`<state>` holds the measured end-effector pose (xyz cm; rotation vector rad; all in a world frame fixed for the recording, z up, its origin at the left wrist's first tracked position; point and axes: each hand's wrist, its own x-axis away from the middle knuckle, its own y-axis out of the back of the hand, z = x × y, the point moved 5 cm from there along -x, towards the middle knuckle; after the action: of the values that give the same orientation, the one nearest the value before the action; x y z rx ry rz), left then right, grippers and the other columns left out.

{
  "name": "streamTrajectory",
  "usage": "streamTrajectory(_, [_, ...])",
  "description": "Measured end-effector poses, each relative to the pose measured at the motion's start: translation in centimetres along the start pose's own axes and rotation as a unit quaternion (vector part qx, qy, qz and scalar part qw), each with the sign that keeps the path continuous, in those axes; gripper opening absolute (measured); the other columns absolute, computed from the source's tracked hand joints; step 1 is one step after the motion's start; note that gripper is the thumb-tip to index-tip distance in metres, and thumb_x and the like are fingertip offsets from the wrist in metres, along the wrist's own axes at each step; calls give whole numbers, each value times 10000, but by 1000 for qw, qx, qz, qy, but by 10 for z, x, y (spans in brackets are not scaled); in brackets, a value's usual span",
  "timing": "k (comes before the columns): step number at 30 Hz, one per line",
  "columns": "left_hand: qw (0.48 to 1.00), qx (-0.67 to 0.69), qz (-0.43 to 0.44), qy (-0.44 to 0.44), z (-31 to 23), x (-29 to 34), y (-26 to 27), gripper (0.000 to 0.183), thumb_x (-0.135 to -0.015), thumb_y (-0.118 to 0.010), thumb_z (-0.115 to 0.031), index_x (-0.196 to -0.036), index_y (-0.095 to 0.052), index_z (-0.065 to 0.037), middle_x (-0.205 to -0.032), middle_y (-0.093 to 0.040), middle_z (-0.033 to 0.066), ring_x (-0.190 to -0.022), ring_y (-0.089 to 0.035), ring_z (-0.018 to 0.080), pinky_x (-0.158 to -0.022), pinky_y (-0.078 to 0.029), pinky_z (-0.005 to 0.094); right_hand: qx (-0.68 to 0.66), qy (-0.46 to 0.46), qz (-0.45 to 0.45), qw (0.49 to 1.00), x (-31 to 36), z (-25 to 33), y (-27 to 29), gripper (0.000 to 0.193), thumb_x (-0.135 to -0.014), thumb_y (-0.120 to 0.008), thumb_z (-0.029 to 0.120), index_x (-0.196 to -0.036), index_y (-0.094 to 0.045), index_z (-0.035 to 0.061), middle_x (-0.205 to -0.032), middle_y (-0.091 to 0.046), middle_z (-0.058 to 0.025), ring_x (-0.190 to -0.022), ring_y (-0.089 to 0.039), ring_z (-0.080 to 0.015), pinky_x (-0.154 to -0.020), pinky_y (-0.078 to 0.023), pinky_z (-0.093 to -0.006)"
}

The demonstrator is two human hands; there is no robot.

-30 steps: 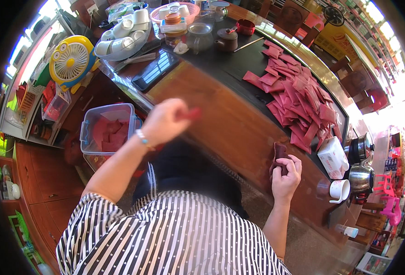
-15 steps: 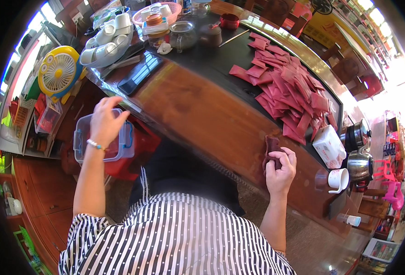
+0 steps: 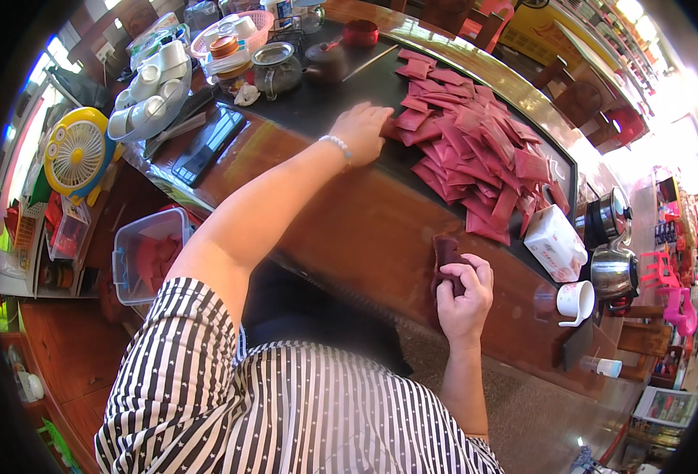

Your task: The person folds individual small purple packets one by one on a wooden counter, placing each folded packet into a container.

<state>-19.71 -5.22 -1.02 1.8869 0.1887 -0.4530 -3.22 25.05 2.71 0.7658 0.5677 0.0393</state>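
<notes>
Small flat red packets point(image 3: 483, 150) lie in a heap on the black tray set into the wooden table. My left hand point(image 3: 361, 134) is stretched across the table to the heap's left end. Its fingers are closed around the tip of an outlying red packet there; the thumb is partly hidden. Close to the table's near edge, my right hand point(image 3: 466, 300) has curled fingers pressed on a dark maroon folded cloth point(image 3: 446, 251), which rests on the wood. A clear plastic box point(image 3: 120, 272) with red pieces inside stands lower left, beside my left upper arm.
A phone point(image 3: 208, 148) lies at the table's left, near a bowl of white cups point(image 3: 148, 118) and a glass teapot point(image 3: 275, 69). Right of the heap stand a tissue pack point(image 3: 554, 245), a white mug point(image 3: 575, 300) and a metal kettle point(image 3: 613, 272). A yellow fan point(image 3: 78, 154) is far left.
My left hand has swung from above the plastic box, up and right, to the red packets. My right hand stays on the maroon cloth. The whole view has shifted slightly.
</notes>
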Motion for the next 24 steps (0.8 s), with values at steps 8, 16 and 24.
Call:
streamTrajectory(8, [997,-31,71,-5,8,7,22,279,-903,-647,-137,-1175,-707,-113,-1156,-691,121,-1127,-640,364,-993,-524,452,0,-3,0,1000,0,-1,1,210,-715,-701,-2,-892,-741,105,-1115,-669,-143,-987,-621,-341,-871,-531,-438])
streamTrajectory(16, [992,-107,63,-14,29,12,33,77,-902,-674,-164,-901,-713,-98,-989,-695,100,-1001,-666,317,-889,-548,445,-1,-4,-5,1000,-1,0,0,207,-723,-711,1,-899,-744,106,-1120,-670,-137,-1001,-624,-335,-882,-532,-435])
streamTrajectory(24, [1000,-1,13,-6,36,15,28,251,-915,-676,-193,-1136,-698,-76,-1251,-669,115,-1227,-598,322,-1057,-490,430,3,-3,-5,1000,0,-1,0,204,-727,-711,2,-899,-742,107,-1120,-669,-137,-1014,-622,-338,-889,-533,-435])
